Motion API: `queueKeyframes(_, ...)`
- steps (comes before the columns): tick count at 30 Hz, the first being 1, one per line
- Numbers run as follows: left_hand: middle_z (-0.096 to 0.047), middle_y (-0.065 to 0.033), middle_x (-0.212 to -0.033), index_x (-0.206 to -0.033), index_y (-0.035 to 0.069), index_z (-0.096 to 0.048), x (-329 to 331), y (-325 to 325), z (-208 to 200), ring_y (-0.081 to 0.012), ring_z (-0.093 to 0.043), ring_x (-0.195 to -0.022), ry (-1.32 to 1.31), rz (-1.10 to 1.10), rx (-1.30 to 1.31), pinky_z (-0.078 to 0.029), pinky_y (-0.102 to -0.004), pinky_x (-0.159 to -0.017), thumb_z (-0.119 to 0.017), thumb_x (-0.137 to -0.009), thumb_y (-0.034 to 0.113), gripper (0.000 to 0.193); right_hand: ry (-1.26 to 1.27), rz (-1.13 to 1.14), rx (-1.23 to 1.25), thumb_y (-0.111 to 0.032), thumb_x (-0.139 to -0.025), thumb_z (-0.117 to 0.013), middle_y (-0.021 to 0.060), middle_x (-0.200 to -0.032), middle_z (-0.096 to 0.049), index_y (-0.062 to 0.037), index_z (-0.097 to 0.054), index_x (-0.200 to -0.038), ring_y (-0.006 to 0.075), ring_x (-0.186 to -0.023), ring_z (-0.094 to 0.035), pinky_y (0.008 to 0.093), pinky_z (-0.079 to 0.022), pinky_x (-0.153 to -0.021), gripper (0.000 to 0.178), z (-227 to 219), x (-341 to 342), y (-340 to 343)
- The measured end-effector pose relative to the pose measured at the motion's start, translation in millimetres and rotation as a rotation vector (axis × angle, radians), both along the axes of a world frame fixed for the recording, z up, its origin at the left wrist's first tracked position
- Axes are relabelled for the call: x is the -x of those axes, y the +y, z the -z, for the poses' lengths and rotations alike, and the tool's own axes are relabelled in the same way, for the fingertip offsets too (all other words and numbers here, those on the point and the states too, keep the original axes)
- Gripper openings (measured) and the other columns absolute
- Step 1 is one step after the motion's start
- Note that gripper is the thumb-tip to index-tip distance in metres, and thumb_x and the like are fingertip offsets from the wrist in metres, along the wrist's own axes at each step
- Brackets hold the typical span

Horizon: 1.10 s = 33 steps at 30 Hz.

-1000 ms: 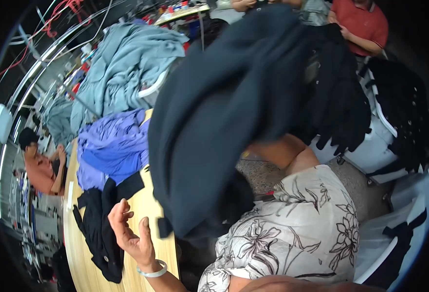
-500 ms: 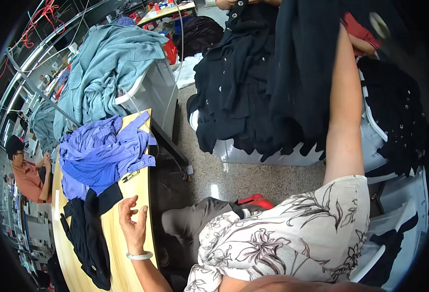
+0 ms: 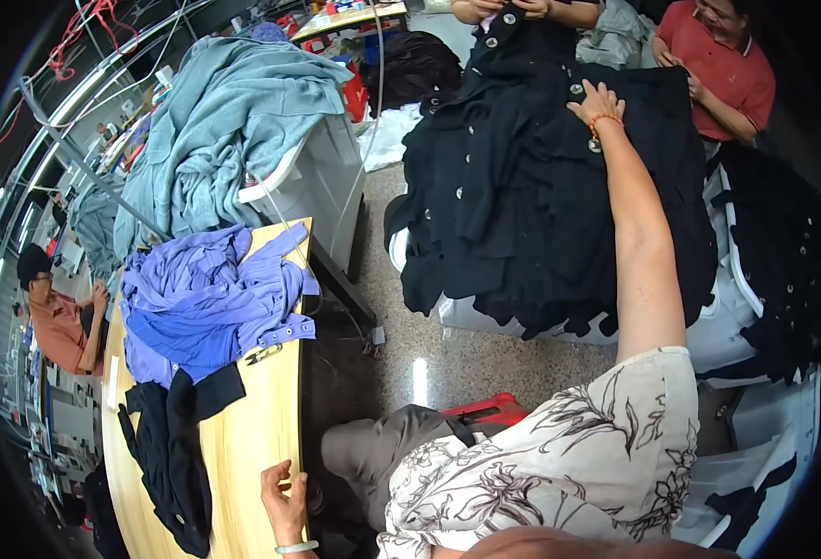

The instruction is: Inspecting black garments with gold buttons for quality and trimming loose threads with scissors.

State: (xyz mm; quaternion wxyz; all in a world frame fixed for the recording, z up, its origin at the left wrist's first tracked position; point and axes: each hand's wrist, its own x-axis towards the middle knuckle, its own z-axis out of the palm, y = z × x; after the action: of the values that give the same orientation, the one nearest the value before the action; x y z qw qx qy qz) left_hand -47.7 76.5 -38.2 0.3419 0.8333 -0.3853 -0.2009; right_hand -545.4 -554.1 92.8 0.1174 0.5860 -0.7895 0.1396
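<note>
My right hand [image 3: 597,104] lies flat, fingers spread, on top of a big heap of black buttoned garments [image 3: 522,186] piled on a white bin to my front right. My arm reaches out over the heap. My left hand [image 3: 285,494] rests with loosely curled fingers at the near edge of a long wooden table [image 3: 252,438] and holds nothing; it wears a pale bracelet. A black garment [image 3: 168,447] lies on the table beside it, and a purple garment pile [image 3: 205,307] farther along.
A teal fabric heap [image 3: 224,121] sits on a white bin [image 3: 322,182] beyond the table. A person in a red shirt [image 3: 732,70] and another person's hands [image 3: 513,9] handle black clothes across the pile. A seated person in orange [image 3: 56,317] is at far left. A red object [image 3: 480,410] lies on the floor.
My right arm has swung the dark garment from in front of me onto the black pile, and the hand now rests flat on it. My left hand dropped lower onto the table edge.
</note>
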Motion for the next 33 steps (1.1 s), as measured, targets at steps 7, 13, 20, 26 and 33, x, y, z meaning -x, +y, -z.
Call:
queueKeyframes(7,-0.059,-0.0130,-0.101,-0.108,-0.004,-0.062,-4,-1,9,-0.0214,-0.059,-0.087,-0.033,0.039,0.041,-0.051,-0.0319,-0.075,-0.071,-0.081,0.005,0.030,0.132,-0.140,0.305,-0.030,-0.077,-0.068,0.0131,-0.119,-0.058,-0.0137,-0.065,-0.112,0.0305,-0.112,-0.056,0.0473,-0.044,-0.091,0.039,7,-40,11)
queueKeyframes(13,-0.059,-0.0180,-0.106,-0.112,-0.003,-0.062,-15,11,14,-0.0307,-0.060,-0.093,-0.199,0.011,0.032,-0.051,-0.0375,-0.079,-0.062,-0.085,0.004,0.028,0.000,-1.218,0.664,-0.014,-0.072,-0.064,0.0085,-0.093,-0.068,-0.0081,-0.066,-0.084,0.0275,-0.090,-0.063,0.0400,-0.045,-0.081,0.013,39,-192,120)
queueKeyframes(20,-0.049,-0.0207,-0.119,-0.117,-0.002,-0.056,-34,66,93,-0.0293,-0.059,-0.099,-0.226,-0.026,0.236,-0.054,-0.0379,-0.082,-0.065,-0.092,0.012,0.030,-0.086,-1.849,0.423,-0.021,-0.080,-0.061,0.0024,-0.079,-0.058,-0.0145,-0.067,-0.085,0.0220,-0.082,-0.057,0.0424,-0.041,-0.088,0.010,166,-311,246)
queueKeyframes(26,-0.046,-0.0224,-0.128,-0.125,-0.001,-0.052,-11,84,105,-0.0324,-0.057,-0.110,-0.237,-0.371,0.074,-0.052,-0.0391,-0.091,-0.063,-0.094,0.017,0.037,-0.578,-1.786,-0.650,-0.031,-0.081,-0.066,0.0121,-0.103,-0.068,-0.0082,-0.068,-0.109,0.0347,-0.102,-0.059,0.0466,-0.045,-0.093,0.037,287,-318,351)
queueKeyframes(33,-0.053,-0.0251,-0.126,-0.119,0.002,-0.062,-9,60,76,-0.0390,-0.059,-0.105,-0.826,-0.319,-0.202,-0.050,-0.0480,-0.090,-0.054,-0.097,0.035,0.041,-0.201,-1.849,-0.951,-0.043,-0.070,-0.078,0.0293,-0.156,-0.014,-0.0179,-0.015,-0.155,0.0454,-0.140,-0.024,0.0544,-0.024,-0.112,0.109,304,-333,455)
